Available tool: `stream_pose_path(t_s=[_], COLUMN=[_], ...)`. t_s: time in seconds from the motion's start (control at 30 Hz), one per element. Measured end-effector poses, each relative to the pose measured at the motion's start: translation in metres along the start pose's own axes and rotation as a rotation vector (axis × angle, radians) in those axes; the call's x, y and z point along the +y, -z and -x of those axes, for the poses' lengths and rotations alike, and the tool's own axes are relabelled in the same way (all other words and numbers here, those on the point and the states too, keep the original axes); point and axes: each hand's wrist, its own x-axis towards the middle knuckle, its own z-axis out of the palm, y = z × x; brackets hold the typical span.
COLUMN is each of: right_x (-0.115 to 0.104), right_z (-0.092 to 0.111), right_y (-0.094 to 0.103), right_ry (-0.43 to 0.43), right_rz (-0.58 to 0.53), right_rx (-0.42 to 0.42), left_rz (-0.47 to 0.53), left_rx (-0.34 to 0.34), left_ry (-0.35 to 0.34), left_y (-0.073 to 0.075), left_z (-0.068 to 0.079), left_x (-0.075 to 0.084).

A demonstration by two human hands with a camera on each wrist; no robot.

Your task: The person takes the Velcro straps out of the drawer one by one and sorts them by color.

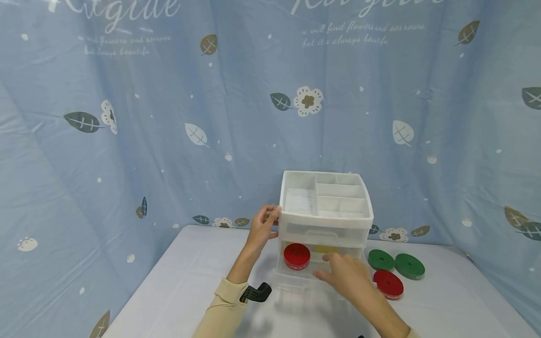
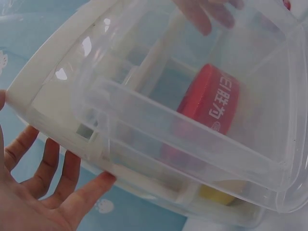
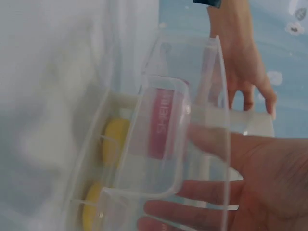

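Several spread left fingers (image 2: 67, 175) touch the plastic cabinet (image 1: 325, 220), relaxed right fingers (image 1: 337, 259) near a disc-shaped red roll (image 1: 297, 255).

A blue, leaf-printed cloth (image 1: 241, 94) hangs behind a white table (image 1: 190, 272).

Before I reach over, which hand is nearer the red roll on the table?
Right. The right hand is at the open drawer, just left of the red roll; the left hand is farther off, at the cabinet's left side.
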Motion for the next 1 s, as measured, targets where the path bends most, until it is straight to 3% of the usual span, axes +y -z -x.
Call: stream_pose_path(t_s=[0.2, 0.53, 0.8, 1.0], right_x=[0.001, -0.013, -0.025, -0.033], right_z=[-0.007, -0.02, -0.025, -0.032], right_y=[-0.008, -0.018, -0.024, -0.03], right_ry=[-0.004, 0.089, 0.095, 0.1], right_rz=[-0.077, -0.083, -0.024, 0.031], right_rx=[-0.033, 0.012, 0.048, 0.034], left_rz=[0.007, 0.033, 0.017, 0.02], left_rx=[0.003, -0.02, -0.041, -0.044], left_ry=[0.0, 0.01, 0.018, 0.004], left_y=[-0.001, 0.0, 0.001, 0.002], left_z=[0.0, 0.001, 0.018, 0.02], left_x=[0.002, 0.003, 0.032, 0.035])
